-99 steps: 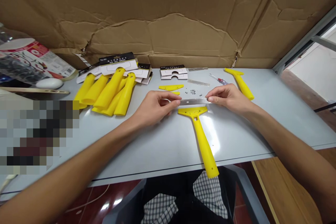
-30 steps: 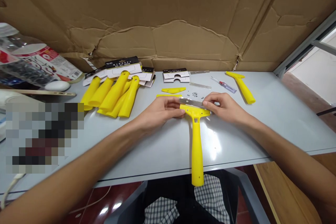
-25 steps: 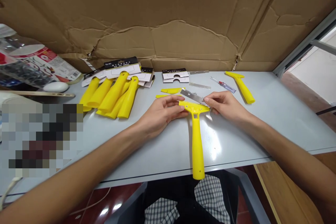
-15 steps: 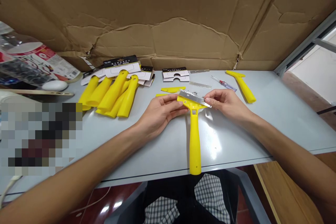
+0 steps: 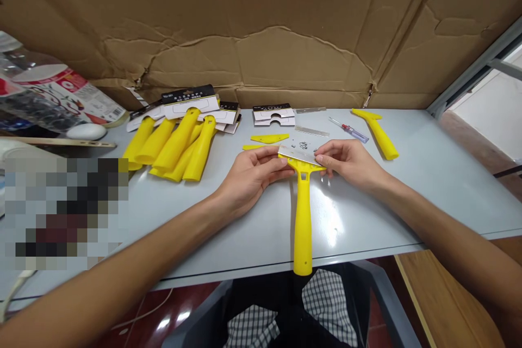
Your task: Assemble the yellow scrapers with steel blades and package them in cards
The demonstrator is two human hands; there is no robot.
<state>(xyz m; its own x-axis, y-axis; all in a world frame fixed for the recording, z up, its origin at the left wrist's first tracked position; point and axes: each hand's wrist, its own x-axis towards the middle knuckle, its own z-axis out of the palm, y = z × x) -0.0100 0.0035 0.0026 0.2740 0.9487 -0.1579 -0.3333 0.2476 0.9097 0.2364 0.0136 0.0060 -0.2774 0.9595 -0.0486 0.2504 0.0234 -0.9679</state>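
Observation:
A yellow scraper handle (image 5: 303, 223) points toward me, its wide head away from me and its butt over the table's front edge. My left hand (image 5: 261, 171) grips the left end of that head between thumb and fingers. Across the head lies a metal blade (image 5: 299, 155), slightly slanted, lower at the right. My right hand (image 5: 345, 160) pinches the blade's right end against the head. Just beyond the blade are small screws (image 5: 303, 145) in a loose pile. Two yellow clamp strips, one of them a clamp strip (image 5: 269, 138) in full view, lie behind my left fingers.
Yellow scrapers with cards (image 5: 175, 144) are heaped at the left. Folded cards (image 5: 274, 115), a loose blade (image 5: 312, 131), a screwdriver (image 5: 350, 130) and another yellow handle (image 5: 379, 133) lie toward the back. A plastic bottle (image 5: 81, 92) leans at far left; cardboard (image 5: 261, 60) stands behind.
The blade has shifted left and settled flatter across the scraper head. My right hand moved slightly left with it, while my left hand kept its grip.

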